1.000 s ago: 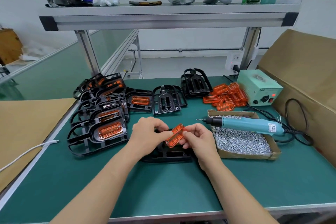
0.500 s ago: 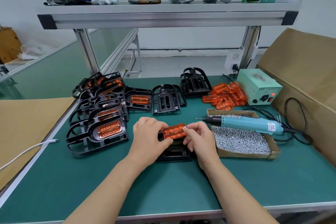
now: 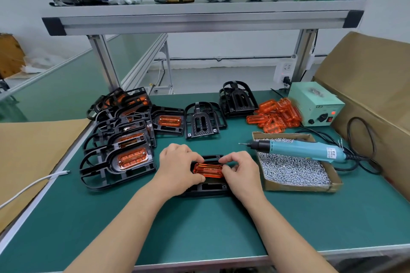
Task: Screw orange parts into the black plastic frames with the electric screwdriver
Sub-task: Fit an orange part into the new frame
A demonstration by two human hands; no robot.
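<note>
1. The orange part (image 3: 208, 170) lies level between the two hands, in the recess of a black frame (image 3: 206, 188) that rests flat on the green table (image 3: 199, 228), just in front of the person.
2. The left hand (image 3: 177, 166) sits at 9 o'clock of the part. Its fingers are curled and its thumb and fingertips pinch the part's left end.
3. The right hand (image 3: 240, 173) sits at 3 o'clock of the part. Its fingers are curled too and pinch the right end.
4. Most of the frame is hidden under the hands; only its near edge and a strip of its far edge show.
5. The screwdriver (image 3: 299, 149) lies untouched across the box of screws (image 3: 299, 186), at 3 o'clock of the right hand.
6. A second ago the part was tilted, one corner raised above the frame. Half a second ago it was level. Now it sits lower, down in the frame.
7. Both hands have kept their hold throughout, and the screwdriver has not moved.
</note>
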